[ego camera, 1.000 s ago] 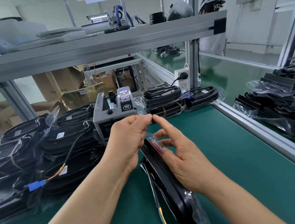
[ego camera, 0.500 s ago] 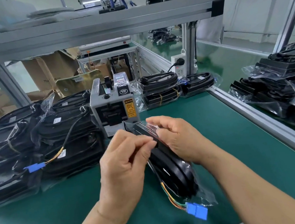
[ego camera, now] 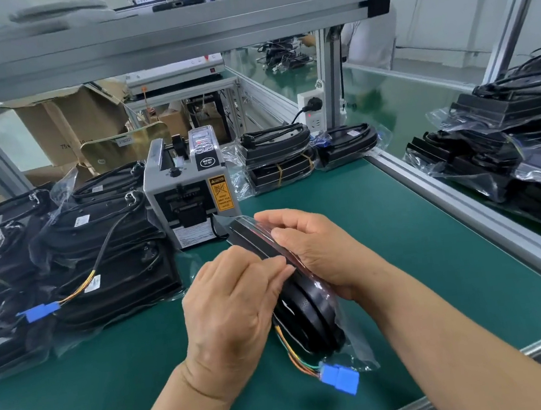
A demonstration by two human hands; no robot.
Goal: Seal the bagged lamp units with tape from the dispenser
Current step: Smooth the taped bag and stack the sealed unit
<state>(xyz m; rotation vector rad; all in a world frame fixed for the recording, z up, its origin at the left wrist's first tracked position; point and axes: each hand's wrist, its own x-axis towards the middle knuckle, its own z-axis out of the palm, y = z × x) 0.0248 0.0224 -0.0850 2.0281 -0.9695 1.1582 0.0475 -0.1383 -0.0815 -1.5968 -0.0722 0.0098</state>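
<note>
Green bench [ego camera: 382, 225] carrying tape dispenser [ego camera: 190, 193] near far edge. Both hands gripping bagged lamp unit [ego camera: 304, 302] mid-bench: left hand [ego camera: 230, 307] pinching bag fold, right hand [ego camera: 317, 246] clamping its side.

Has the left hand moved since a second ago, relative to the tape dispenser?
Yes. The left hand has drawn back from the tape dispenser toward the person, and now presses on the bagged lamp unit.
</note>
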